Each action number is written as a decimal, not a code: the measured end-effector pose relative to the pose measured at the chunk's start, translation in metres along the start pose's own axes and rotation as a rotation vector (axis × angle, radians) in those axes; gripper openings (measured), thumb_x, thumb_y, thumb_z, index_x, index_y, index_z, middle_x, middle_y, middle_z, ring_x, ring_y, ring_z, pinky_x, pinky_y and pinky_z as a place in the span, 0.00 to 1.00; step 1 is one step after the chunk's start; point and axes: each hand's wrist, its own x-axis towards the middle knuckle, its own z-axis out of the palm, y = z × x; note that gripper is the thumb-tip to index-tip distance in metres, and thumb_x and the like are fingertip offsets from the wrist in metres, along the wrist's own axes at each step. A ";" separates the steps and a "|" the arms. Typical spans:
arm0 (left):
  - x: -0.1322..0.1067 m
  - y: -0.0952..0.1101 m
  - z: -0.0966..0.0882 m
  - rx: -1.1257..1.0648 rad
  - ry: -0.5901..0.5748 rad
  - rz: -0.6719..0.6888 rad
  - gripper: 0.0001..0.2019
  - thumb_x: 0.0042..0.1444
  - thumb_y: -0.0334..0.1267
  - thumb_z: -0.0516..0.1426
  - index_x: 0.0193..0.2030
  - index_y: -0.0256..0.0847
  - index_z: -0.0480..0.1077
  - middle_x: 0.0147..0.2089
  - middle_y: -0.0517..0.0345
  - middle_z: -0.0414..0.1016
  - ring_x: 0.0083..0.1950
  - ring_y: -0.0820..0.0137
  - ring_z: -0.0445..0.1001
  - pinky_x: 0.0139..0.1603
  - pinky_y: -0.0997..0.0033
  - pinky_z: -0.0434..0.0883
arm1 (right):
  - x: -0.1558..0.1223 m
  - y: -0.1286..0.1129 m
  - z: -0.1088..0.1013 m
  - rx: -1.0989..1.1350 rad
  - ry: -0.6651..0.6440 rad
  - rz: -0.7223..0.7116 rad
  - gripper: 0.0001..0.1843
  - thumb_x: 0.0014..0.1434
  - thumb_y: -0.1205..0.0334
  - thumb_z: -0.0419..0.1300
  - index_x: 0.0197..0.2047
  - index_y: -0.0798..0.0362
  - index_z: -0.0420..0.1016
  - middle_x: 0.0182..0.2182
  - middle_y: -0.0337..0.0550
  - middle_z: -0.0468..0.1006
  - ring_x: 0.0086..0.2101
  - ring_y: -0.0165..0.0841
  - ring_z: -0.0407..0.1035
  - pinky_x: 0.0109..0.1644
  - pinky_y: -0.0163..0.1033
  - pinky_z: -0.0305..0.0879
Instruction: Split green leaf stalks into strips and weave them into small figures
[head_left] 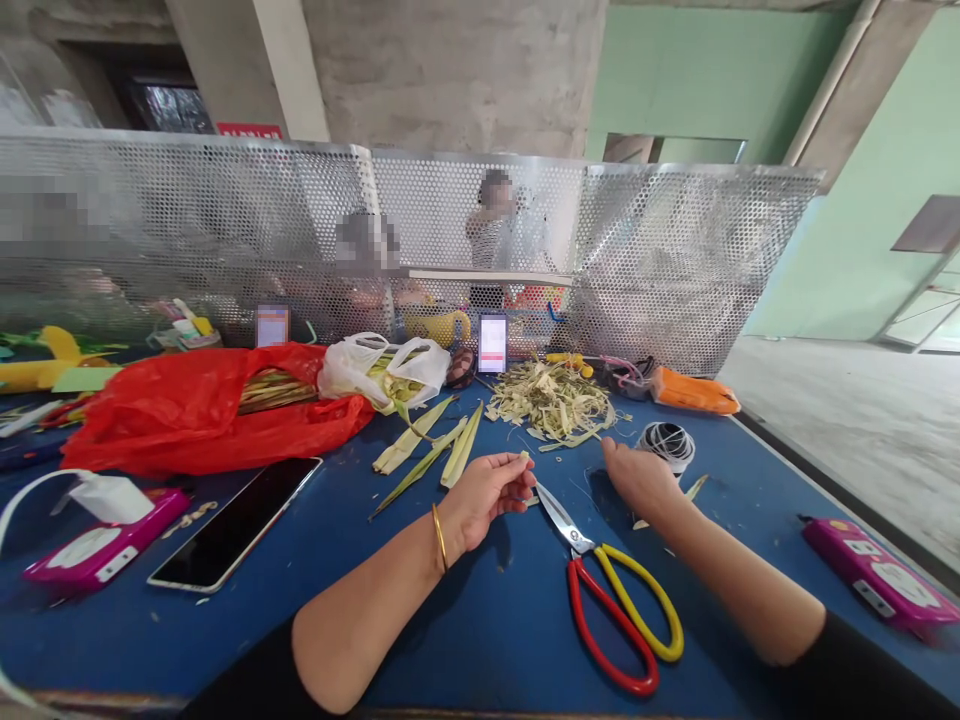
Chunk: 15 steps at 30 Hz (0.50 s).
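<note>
My left hand [489, 495] is above the blue table [465, 620], its fingers pinched on a small pale leaf piece [524, 459]. My right hand [637, 478] rests on the table with fingers curled under; what it holds, if anything, is hidden. Between my hands lie scissors [611, 590] with one red and one yellow handle, blades pointing at my left hand. Long green leaf strips [435, 450] lie just beyond my left hand. A pile of leaf trimmings [551, 400] sits further back. A coil of thin string [667, 442] lies beside my right hand.
A red plastic bag [202, 405] and a white bag [382, 370] hold leaf bundles at the left. A dark phone [236, 522] and pink devices [101, 545] [877, 575] lie on the table. A perforated metal screen [420, 240] stands behind, with people beyond it.
</note>
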 end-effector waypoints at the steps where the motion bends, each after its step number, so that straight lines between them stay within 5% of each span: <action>1: 0.000 0.000 0.000 0.000 -0.006 -0.004 0.06 0.59 0.34 0.57 0.33 0.34 0.71 0.26 0.60 0.71 0.23 0.79 0.69 0.23 0.79 0.68 | -0.001 0.002 -0.001 0.019 0.004 0.007 0.17 0.60 0.80 0.43 0.47 0.64 0.68 0.35 0.63 0.77 0.35 0.49 0.77 0.31 0.43 0.67; 9: 0.001 -0.002 0.000 0.009 -0.009 -0.007 0.06 0.59 0.34 0.58 0.33 0.34 0.71 0.27 0.59 0.71 0.23 0.79 0.69 0.23 0.79 0.68 | -0.004 0.011 0.002 0.337 0.095 0.050 0.10 0.62 0.71 0.45 0.43 0.55 0.65 0.27 0.46 0.78 0.29 0.36 0.75 0.30 0.35 0.62; 15: 0.002 -0.003 -0.001 0.018 -0.009 -0.023 0.05 0.58 0.35 0.59 0.33 0.34 0.71 0.27 0.59 0.72 0.24 0.78 0.70 0.24 0.79 0.68 | -0.007 0.033 -0.003 0.544 0.184 0.080 0.15 0.66 0.63 0.41 0.46 0.53 0.67 0.31 0.42 0.78 0.28 0.30 0.74 0.33 0.33 0.66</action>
